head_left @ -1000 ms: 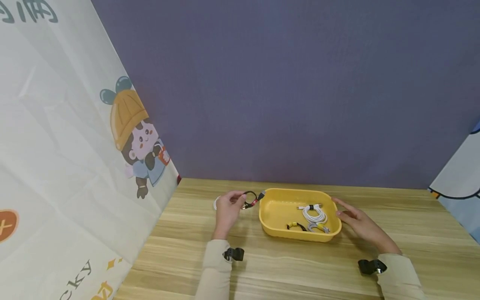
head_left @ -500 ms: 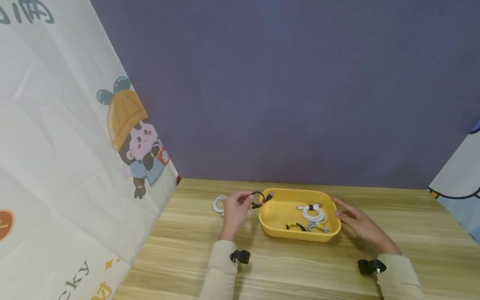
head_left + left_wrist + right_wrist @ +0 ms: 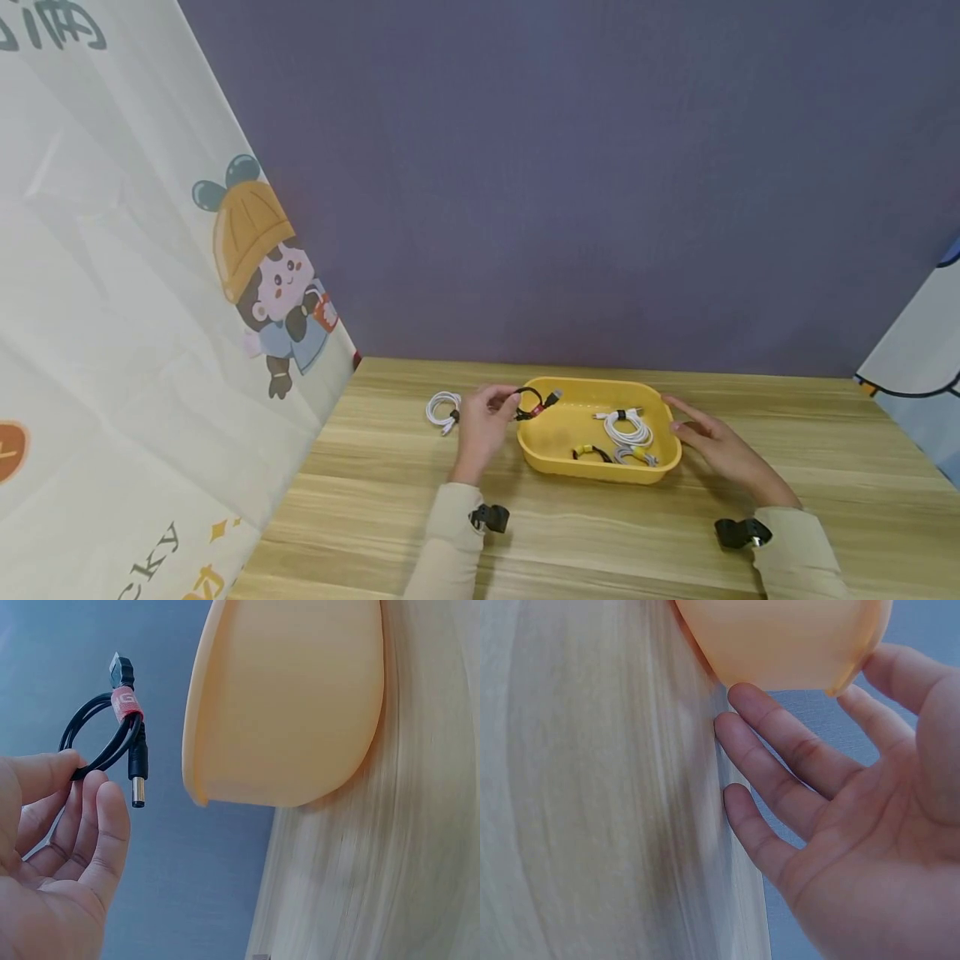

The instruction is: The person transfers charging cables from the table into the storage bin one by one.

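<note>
My left hand (image 3: 482, 425) pinches a coiled black USB cable (image 3: 127, 735) between thumb and fingers. A red tie wraps the coil, and a USB plug and a round barrel plug stick out of it. In the head view the cable overlaps the left rim of a yellow bin (image 3: 555, 437). My right hand (image 3: 716, 446) rests at the bin's right end, thumb at the rim, its other fingers spread and nearly straight. Inside the bin lie a white cable (image 3: 630, 432), a grey cable with a yellow tie (image 3: 636, 455) and a black cable with a yellow tie (image 3: 592, 452).
On the wooden table (image 3: 375, 500), left of my left hand, lies a coiled white cable (image 3: 442, 410) with a black tie. A dark blue panel (image 3: 570, 183) stands behind the table, and a printed white sheet (image 3: 112, 292) at the left.
My left hand has moved right with the black USB cable, from left of the bin to its left rim. The coiled white cable on the table has come into view. The right hand stays put.
</note>
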A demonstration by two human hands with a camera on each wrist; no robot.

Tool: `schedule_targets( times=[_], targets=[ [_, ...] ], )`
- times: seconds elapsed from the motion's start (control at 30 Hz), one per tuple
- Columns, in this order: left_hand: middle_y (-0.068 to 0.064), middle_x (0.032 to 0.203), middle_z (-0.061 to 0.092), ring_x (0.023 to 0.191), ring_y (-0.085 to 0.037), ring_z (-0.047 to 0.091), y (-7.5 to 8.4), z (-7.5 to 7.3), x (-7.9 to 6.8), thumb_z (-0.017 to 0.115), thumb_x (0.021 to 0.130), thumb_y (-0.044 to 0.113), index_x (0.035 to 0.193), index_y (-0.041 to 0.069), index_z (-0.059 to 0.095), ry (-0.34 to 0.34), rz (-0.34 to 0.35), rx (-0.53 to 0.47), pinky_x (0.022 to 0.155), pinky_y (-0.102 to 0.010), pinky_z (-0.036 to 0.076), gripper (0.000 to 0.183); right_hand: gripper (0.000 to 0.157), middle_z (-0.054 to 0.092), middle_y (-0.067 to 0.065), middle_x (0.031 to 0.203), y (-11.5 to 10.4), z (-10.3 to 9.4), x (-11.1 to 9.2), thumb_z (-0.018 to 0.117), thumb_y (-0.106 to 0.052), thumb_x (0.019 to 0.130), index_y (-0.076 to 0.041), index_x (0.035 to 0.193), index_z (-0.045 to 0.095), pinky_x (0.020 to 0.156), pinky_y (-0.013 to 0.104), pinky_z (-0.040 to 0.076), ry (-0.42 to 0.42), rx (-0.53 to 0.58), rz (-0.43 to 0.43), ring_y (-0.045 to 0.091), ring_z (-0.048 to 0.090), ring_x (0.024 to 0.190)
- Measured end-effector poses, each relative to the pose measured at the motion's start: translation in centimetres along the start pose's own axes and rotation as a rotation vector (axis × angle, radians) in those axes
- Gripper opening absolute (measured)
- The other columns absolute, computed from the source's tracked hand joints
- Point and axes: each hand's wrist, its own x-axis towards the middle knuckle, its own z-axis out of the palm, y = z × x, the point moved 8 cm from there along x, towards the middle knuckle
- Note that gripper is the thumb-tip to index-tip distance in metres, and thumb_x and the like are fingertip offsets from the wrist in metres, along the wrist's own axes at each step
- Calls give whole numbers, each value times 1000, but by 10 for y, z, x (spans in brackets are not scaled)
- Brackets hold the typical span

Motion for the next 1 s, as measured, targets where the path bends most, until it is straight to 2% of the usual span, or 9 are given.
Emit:
schedule_targets(
  times=[0.23,0.53,0.8,1.0],
  targets=[
    [-10,98,72,79,-9,63,3,6,-2,75,92,10,101,5,79,-25,9,4,68,-21,57,10,63,40,31,157,-5,-1,-2,46,-38,110,-16,164,23,102,68,44,2,-5,2,51,49,135],
    [-9,98,71,83,-11,64,9,14,-6,74,93,8,98,5,79,-62,71,26,71,-21,56,8,64,42,31,156,-10,-1,-5,46,-38,110,-16,165,23,103,68,44,1,-9,8,51,50,135],
    [-7,97,71,83,-10,64,14,19,-8,73,94,9,99,6,79,-97,106,114,72,-20,56,8,64,33,29,162,-7,-1,-4,46,-39,109,-17,165,22,103,70,41,-7,10,6,52,46,138],
    [-2,94,69,81,-6,62,12,31,-10,70,98,14,103,9,79,-144,143,215,72,-19,54,11,65,36,26,161,3,0,-1,44,-42,110,-17,165,22,104,66,44,-5,4,-9,49,48,137]
  ],
)
